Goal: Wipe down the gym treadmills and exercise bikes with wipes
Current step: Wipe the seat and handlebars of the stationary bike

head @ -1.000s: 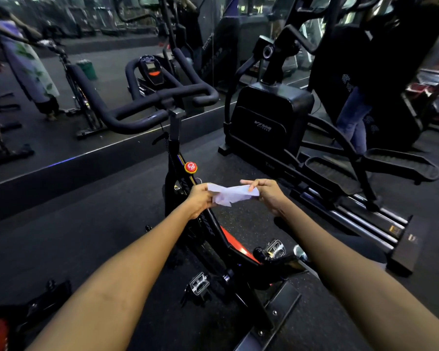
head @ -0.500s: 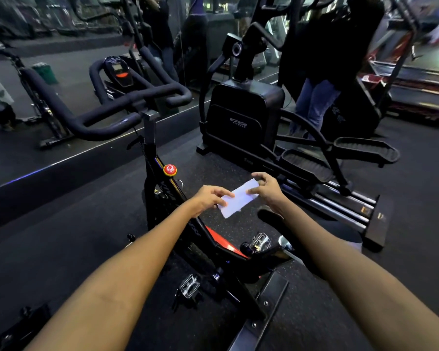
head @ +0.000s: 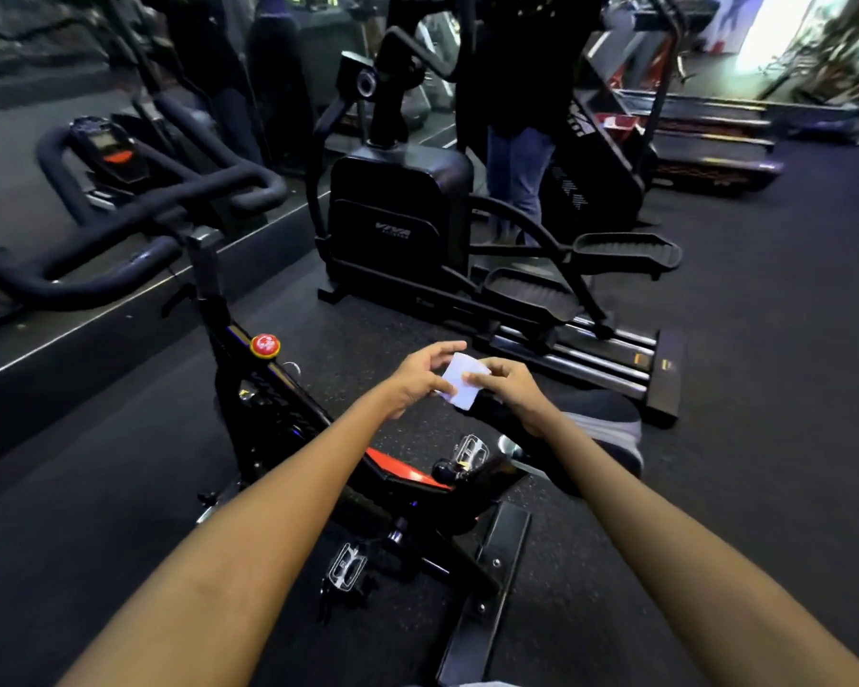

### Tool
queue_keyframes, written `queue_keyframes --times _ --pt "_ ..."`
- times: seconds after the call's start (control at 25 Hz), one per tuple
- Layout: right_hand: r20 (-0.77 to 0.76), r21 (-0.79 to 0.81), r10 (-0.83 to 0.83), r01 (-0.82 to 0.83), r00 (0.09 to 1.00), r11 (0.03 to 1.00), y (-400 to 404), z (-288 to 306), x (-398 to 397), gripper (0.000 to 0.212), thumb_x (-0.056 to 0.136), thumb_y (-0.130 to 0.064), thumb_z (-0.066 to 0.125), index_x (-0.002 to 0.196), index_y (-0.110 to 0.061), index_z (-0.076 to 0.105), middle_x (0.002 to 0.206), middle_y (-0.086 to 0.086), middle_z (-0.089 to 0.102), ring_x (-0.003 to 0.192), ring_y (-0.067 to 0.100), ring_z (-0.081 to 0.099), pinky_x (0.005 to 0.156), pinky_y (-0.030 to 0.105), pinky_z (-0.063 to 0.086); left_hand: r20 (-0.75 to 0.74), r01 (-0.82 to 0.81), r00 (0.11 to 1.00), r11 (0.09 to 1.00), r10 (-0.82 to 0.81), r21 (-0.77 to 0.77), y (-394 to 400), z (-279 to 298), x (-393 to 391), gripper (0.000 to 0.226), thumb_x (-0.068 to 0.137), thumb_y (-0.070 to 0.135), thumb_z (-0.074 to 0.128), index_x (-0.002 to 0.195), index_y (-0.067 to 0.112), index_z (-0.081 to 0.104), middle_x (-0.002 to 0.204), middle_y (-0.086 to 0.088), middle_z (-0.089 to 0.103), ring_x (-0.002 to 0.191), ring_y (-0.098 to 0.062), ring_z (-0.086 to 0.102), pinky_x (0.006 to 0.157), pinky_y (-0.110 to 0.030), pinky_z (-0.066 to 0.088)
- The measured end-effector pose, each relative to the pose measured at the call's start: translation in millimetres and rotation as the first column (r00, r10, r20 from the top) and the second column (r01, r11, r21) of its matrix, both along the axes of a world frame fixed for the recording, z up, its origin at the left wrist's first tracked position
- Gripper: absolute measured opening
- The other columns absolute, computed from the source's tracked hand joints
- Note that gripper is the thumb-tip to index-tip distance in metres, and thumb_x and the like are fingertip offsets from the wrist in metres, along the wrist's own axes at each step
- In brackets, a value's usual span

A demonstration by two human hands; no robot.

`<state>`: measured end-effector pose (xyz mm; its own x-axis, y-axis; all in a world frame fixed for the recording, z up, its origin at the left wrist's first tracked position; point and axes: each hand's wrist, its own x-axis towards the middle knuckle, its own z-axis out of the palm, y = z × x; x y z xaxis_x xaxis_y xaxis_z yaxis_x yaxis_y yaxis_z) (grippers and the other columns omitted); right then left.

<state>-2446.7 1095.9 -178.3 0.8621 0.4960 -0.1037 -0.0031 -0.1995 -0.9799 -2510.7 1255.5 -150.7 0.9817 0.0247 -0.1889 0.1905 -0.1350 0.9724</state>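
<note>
Both hands hold one white wipe (head: 459,387) in the air above the exercise bike (head: 288,414). The left hand (head: 420,376) pinches its left edge with curled fingers; the right hand (head: 509,389) grips its right edge likewise. An elliptical trainer (head: 398,210) stands on the floor (head: 764,389) beyond. A treadmill (head: 705,141) stands farther back.

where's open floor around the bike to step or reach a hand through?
Bare floor lies left of the exercise bike, up to the mirror ledge, and right of the elliptical toward the treadmill. It is crowded between the bike and elliptical rails, where both hands hold the wipe.
</note>
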Motion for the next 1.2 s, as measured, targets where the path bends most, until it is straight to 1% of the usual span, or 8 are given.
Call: queue_keyframes --times 0.24,0.36,0.48,0.6,0.68,0.84,1.04,1.2 --pt "-0.042 0.016 -0.402 0.403 0.915 0.915 -61.8 -5.3 8.7 0.005 0.08 0.003 0.065 0.078 0.006 0.062 0.07 0.007 0.057 0.067 0.015 0.049 0.061 0.027 0.04 0.062 -0.127 0.989 0.989 0.131 -0.075 -54.0 -13.3 26.2 0.052 0.08 -0.018 0.054 0.125 0.009 0.047 0.099 -0.002 0.058 0.074 -0.016 0.059 0.06 -0.018 0.053" --pt "0.069 -0.042 -0.575 0.578 0.815 0.815 -105.0 -8.2 20.7 0.022 0.074 -0.004 0.067 0.062 0.002 0.05 0.061 0.004 0.043 0.062 0.015 0.038 0.057 0.028 0.032 0.137 -0.138 0.984 0.979 0.118 0.149 -72.4 -25.9 38.9 0.036 0.08 -0.011 0.058 0.107 0.014 0.057 0.097 0.001 0.059 0.085 -0.019 0.056 0.072 -0.031 0.051" --pt "0.192 -0.08 -0.667 0.689 0.72 0.721 -142.4 0.9 19.6 0.025 0.068 -0.013 0.064 0.077 0.008 0.054 0.069 0.008 0.048 0.066 0.018 0.041 0.061 0.029 0.033 0.159 -0.038 0.987 0.893 -0.038 0.448 -87.7 -37.1 42.6 0.032 0.085 0.005 0.06 0.117 0.012 0.059 0.111 0.001 0.061 0.102 -0.016 0.057 0.091 -0.026 0.042" --pt "0.508 -0.191 -0.578 0.737 0.639 0.648 -164.5 7.3 11.4 0.008 0.076 0.002 0.058 0.082 0.004 0.064 0.075 0.013 0.056 0.072 0.029 0.053 0.064 0.031 0.033 0.17 -0.027 0.962 0.542 -0.214 0.84 -94.6 -56.1 35.2 0.042 0.092 0.035 0.044 0.123 0.009 0.058 0.121 -0.007 0.062 0.114 -0.026 0.055 0.101 -0.036 0.029" --pt "0.628 -0.316 -0.367 0.656 0.686 0.686 -167.4 0.2 1.3 0.011 0.079 0.002 0.061 0.084 0.003 0.07 0.085 0.018 0.062 0.081 0.033 0.059 0.07 0.035 0.041 0.301 -0.183 0.911 0.377 -0.283 0.908 -97.9 -74.3 28.2 0.053 0.088 0.043 0.032 0.113 0.007 0.065 0.108 -0.008 0.067 0.1 -0.028 0.061 0.095 -0.039 0.026" --pt "0.614 -0.481 -0.064 0.437 0.787 0.76 -171.4 -29.8 -27.9 0.02 0.079 0.002 0.059 0.093 -0.002 0.073 0.092 0.011 0.062 0.088 0.03 0.058 0.073 0.034 0.045 0.423 -0.314 0.863 0.361 -0.277 0.878 -101.0 -88.7 25.8 0.045 0.09 0.037 0.038 0.109 0.008 0.066 0.104 -0.005 0.067 0.094 -0.027 0.061 0.095 -0.039 0.029" --pt "0.56 -0.401 -0.118 0.392 0.82 0.828 -173.4 -21.0 -32.4 0.014 0.086 -0.018 0.066 0.091 -0.008 0.075 0.092 0.006 0.059 0.089 0.017 0.054 0.078 0.028 0.042 0.521 -0.422 0.827 0.38 -0.21 0.823 -104.2 -93.5 27.2 0.04 0.089 0.032 0.044 0.111 0.008 0.068 0.108 -0.006 0.069 0.099 -0.026 0.062 0.096 -0.04 0.034" --pt "0.604 -0.273 -0.192 0.428 0.773 0.862 -189.9 -40.8 -24.0 0.012 0.077 -0.007 0.073 0.089 -0.008 0.076 0.083 0.008 0.064 0.078 0.003 0.05 0.071 0.009 0.04 0.6 -0.511 0.777 0.365 -0.192 0.778 -106.0 -106.9 31.1 0.041 0.09 0.029 0.042 0.114 0.01 0.068 0.113 -0.003 0.069 0.104 -0.024 0.061 0.098 -0.041 0.037"
